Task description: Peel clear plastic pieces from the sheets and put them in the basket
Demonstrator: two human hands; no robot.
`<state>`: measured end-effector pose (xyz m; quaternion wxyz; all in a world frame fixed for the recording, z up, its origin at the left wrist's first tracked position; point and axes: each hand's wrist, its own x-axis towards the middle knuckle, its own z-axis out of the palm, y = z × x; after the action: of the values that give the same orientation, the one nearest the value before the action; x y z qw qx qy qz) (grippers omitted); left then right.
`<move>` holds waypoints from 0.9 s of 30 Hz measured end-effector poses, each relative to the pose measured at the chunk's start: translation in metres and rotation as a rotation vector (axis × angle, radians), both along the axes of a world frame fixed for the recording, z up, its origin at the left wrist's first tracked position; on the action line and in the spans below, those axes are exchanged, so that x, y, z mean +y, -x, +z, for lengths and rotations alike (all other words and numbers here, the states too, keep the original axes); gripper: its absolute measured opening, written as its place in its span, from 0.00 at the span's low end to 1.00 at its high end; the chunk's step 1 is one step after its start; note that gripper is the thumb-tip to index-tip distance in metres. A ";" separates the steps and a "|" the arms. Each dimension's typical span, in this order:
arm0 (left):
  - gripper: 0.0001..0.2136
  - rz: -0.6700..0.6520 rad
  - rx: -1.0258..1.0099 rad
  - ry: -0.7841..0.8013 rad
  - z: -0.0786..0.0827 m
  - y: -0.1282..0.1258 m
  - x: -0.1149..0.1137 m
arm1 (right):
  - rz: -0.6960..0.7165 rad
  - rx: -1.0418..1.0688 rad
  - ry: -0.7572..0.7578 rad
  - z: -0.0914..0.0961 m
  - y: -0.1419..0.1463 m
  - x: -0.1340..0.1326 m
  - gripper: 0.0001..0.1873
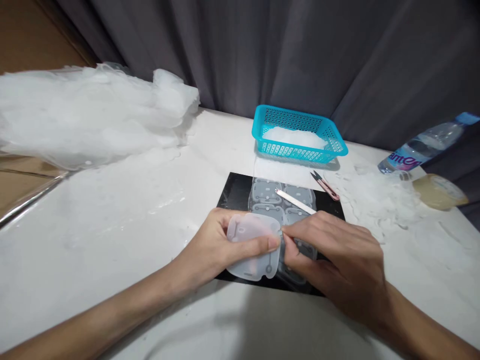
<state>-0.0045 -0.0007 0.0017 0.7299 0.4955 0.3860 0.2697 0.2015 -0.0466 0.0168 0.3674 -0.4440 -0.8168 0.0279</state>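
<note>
My left hand grips a translucent, rounded-square silicone piece, thumb pressed on its face and fingers behind. Small slots and round marks show on the piece. At its right edge, the thumb and forefinger of my right hand are pinched together; whether they hold the edge itself or a thin strip of it is too small to tell. A slim white tool juts up and left from behind my right hand; its near end is hidden. Beneath both hands lies a black board bearing several similar translucent pieces.
A blue perforated basket holding white translucent material stands behind the board. Pink-handled thread snips lie at the board's back right corner. Further right are loose translucent scraps, a tilted water bottle and a yellowish container. A large white bundle fills the left.
</note>
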 end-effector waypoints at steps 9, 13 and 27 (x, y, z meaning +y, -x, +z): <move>0.12 0.019 0.016 -0.012 0.002 0.002 0.000 | 0.067 0.245 0.400 0.017 -0.007 0.008 0.10; 0.11 0.020 0.007 -0.011 0.002 0.003 -0.001 | 0.068 0.305 0.508 0.019 -0.007 0.007 0.11; 0.15 0.010 0.006 0.022 -0.001 0.003 0.000 | 0.048 0.354 0.564 0.015 -0.003 0.009 0.07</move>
<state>-0.0072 -0.0011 0.0003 0.7329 0.4863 0.3936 0.2674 0.2048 -0.0374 0.0317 0.3656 -0.4968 -0.7107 0.3383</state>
